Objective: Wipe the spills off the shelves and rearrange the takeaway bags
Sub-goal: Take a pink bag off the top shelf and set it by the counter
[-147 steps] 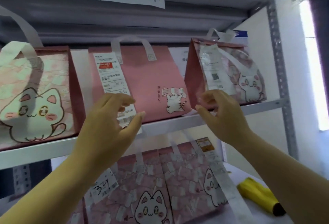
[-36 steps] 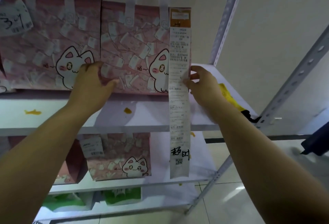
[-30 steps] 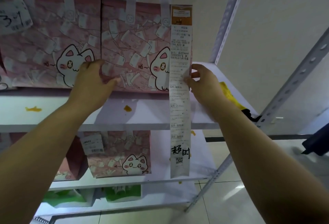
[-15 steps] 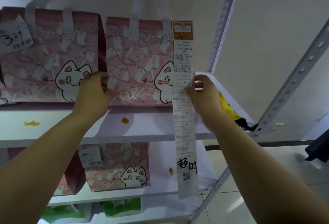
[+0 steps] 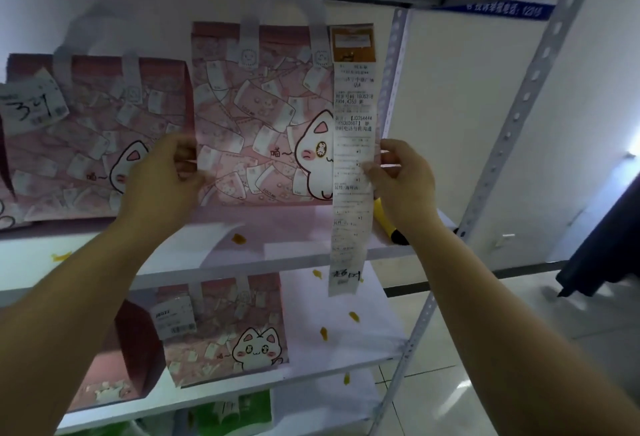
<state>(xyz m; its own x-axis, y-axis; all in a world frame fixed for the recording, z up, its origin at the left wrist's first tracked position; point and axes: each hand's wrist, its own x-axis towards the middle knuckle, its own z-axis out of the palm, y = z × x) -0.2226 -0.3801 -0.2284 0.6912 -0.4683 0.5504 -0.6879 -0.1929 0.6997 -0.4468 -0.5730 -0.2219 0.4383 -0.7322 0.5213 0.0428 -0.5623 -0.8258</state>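
A pink cat-print takeaway bag (image 5: 263, 123) with white handles hangs lifted above the middle shelf (image 5: 242, 264). My left hand (image 5: 162, 182) grips its left edge and my right hand (image 5: 403, 181) grips its right edge. A long white receipt (image 5: 351, 172) dangles from the bag's top right corner past the shelf edge. To its left a second pink cat bag (image 5: 86, 137) with a "3" tag stands on the same shelf. Orange spills (image 5: 238, 238) dot this shelf and the shelf below (image 5: 346, 342). A yellow cloth (image 5: 384, 224) lies behind my right wrist.
A third pink cat bag (image 5: 228, 328) stands on the lower shelf beside a darker pink bag (image 5: 128, 356). Green bags (image 5: 228, 415) sit on the bottom shelf. Perforated grey uprights (image 5: 512, 116) frame the rack's right side; a white wall panel and tiled floor lie beyond.
Both hands have raised the right-hand bag off the middle shelf, and the receipt rose with it. Earlier my hands were at the top shelf's bags; the view has dropped to the middle shelf.
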